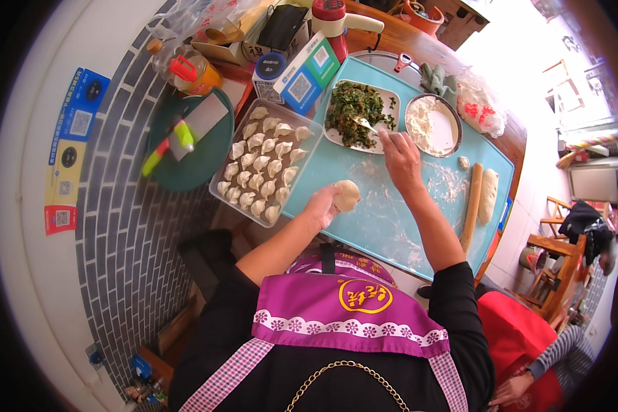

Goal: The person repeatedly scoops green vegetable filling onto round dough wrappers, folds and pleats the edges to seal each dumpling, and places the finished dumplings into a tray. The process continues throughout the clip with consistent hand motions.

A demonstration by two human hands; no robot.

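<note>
My left hand (325,206) holds a round dough wrapper (346,195) near the front edge of the turquoise mat (381,211). In my right hand (400,157) is a light-coloured spoon (364,123), its tip in chopped green filling (353,110) on a white tray (332,135). Rows of folded dumplings (260,164) lie in a clear plastic container (221,198) left of the mat. A bowl of flour (433,125) stands right of the filling. On the mat's right side, a wooden rolling pin (472,206) lies beside a dough log (488,195), with a small dough piece (464,162) above them.
A cleaver (201,123) and a green-handled tool (156,157) lie on a round green board (159,123) at left. Behind are an oil bottle (193,69), a code stand (306,74) and a red-and-white appliance (335,26). A person in a red apron (515,335) is at lower right.
</note>
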